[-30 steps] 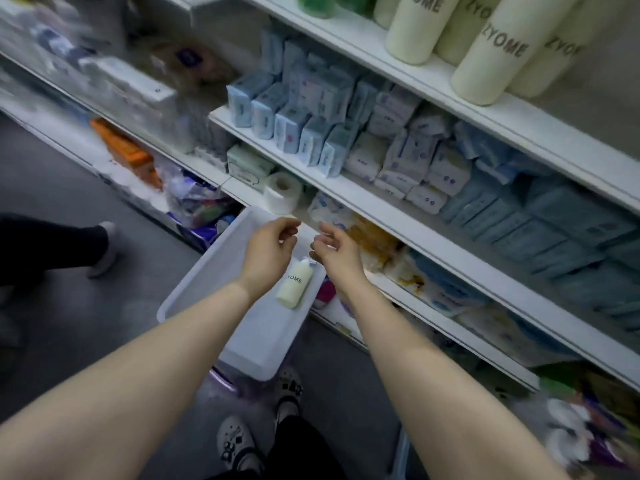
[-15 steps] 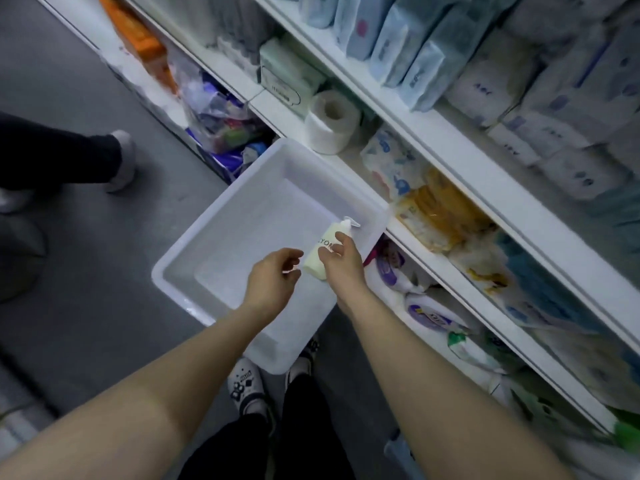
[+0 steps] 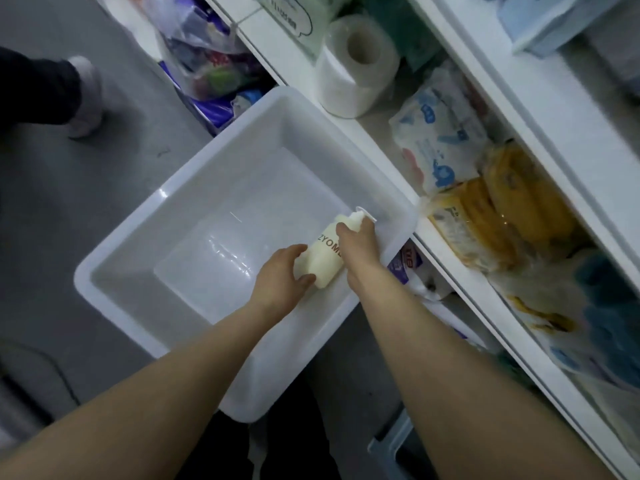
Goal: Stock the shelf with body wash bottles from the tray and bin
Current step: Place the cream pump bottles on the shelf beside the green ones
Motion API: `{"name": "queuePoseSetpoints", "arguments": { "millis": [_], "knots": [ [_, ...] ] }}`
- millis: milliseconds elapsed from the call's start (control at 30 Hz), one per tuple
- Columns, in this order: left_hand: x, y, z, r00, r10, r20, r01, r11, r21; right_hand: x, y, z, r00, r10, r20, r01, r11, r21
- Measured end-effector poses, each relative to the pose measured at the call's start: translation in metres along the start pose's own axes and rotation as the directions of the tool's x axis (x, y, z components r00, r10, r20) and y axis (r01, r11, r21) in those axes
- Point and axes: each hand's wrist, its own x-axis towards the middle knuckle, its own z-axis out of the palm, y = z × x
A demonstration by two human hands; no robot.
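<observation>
From the head camera I look down into the white bin (image 3: 145, 258), which sits on the floor against the low shelf (image 3: 446, 237), and the only body wash bottle (image 3: 323, 258) I can see lies inside it, close to the wall at about 3 o'clock. My left hand (image 3: 280, 277) has fingers and thumb curled round the bottle's base end; my right hand (image 3: 358, 244) wraps the shoulder just below the pump. The bottle's long axis runs from about 7 o'clock at the base to 1 o'clock at the pump, so the nozzle points toward the shelf, lettering facing up. To do this lift well, I judge I should keep both grips firm on the smooth body, raise it clear of the bin's rim before swinging toward the shelving, and turn it upright, pump on top, so it stands with the label outward.
</observation>
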Motion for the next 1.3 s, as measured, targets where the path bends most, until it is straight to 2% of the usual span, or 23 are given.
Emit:
{"name": "queuePoseSetpoints", "arguments": {
  "millis": [100, 267, 400, 500, 633, 767, 967, 1100, 1300],
  "knots": [
    [0.011, -0.002, 0.006, 0.999, -0.028, 0.023, 0.028, 1.0, 0.013, 0.007, 0.011, 0.006, 1.0, -0.012, -0.022, 0.012, 1.0, -0.009],
    [0.019, -0.011, 0.009, 0.998, -0.063, -0.017, 0.064, 0.996, 0.058, 0.009, 0.022, 0.011, 0.994, -0.076, 0.083, 0.074, 0.997, 0.024],
    [0.015, -0.017, 0.009, 0.991, -0.125, -0.056, 0.128, 0.991, 0.042, 0.008, 0.023, 0.026, 0.997, -0.035, 0.07, 0.03, 0.997, 0.071],
    [0.015, -0.023, 0.006, 0.986, -0.155, -0.053, 0.158, 0.986, 0.058, 0.003, 0.029, 0.039, 0.995, 0.065, 0.075, -0.073, 0.992, 0.099],
    [0.019, -0.027, 0.0, 0.986, -0.168, 0.0, 0.168, 0.983, 0.074, 0.003, 0.033, 0.044, 0.986, 0.102, 0.133, -0.108, 0.994, 0.034],
    [0.013, -0.021, -0.009, 0.978, -0.199, 0.063, 0.202, 0.979, -0.036, 0.003, 0.033, 0.038, 0.966, 0.154, 0.209, -0.174, 0.981, 0.081],
    [-0.024, -0.011, -0.027, 0.986, -0.146, 0.075, 0.157, 0.973, -0.169, -0.032, 0.03, 0.022, 0.96, 0.094, 0.265, -0.138, 0.979, 0.153],
    [-0.056, 0.006, -0.055, 0.983, -0.069, 0.171, 0.106, 0.97, -0.217, -0.078, 0.018, 0.002, 0.95, 0.02, 0.311, -0.085, 0.976, 0.198],
    [-0.12, 0.051, -0.096, 0.968, 0.039, 0.247, 0.003, 0.986, -0.166, -0.157, 0.001, -0.041, 0.939, -0.095, 0.332, -0.025, 0.94, 0.34]
  ]
}}
